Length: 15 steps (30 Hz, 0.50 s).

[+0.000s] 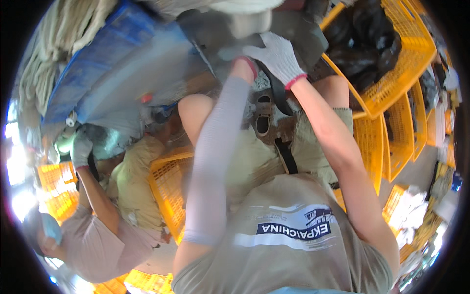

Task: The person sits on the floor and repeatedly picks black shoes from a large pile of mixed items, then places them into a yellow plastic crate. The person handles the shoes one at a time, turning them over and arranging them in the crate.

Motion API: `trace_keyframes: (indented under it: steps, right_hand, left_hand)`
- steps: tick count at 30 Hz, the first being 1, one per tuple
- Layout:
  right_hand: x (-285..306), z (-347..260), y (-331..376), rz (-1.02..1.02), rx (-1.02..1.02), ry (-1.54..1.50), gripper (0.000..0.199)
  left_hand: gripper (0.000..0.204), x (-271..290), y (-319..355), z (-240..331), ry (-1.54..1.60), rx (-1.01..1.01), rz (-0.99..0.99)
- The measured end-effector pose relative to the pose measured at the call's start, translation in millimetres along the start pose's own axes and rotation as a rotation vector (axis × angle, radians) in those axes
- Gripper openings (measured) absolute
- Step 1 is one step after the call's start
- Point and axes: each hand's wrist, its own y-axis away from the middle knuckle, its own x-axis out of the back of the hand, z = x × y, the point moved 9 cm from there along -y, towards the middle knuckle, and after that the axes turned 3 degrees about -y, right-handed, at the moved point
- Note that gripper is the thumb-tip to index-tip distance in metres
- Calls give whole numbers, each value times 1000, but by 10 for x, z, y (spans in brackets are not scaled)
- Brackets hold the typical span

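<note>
My right hand (280,58), in a white knit glove with a pink cuff, lies over a black curved piece (280,95) and grips it from above. The piece's tapered lower end hangs below the glove, between my knees. Its upper part is covered, so I cannot name its kind. My left hand (234,53), at the end of a grey-sleeved forearm, is beside the right one; motion smears it and hides its fingers. Just beyond both hands is a pale, rounded, blurred thing (248,23), possibly a spinning wheel. Dark sheet-like surfaces (303,41) surround it.
A yellow crate (379,105) holding shiny black things (360,41) stands at far right, with more yellow crates (369,142) nearer. A blue panel (98,56) rises at left. Below it, a seated co-worker (105,245) holds a shiny metal piece (100,139). Another crate (169,188) sits between us.
</note>
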Motion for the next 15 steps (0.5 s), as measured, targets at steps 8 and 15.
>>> trace_keyframes:
  steps: [8,15]
  right_hand:
    - [173,-166,517,-82,3,-194,77]
    - [424,-730,170,-162,21,140,33]
  left_hand:
    - [52,97,-165,-39,-82,-42,-17]
    - [52,-96,-300,153,-114,31,-60]
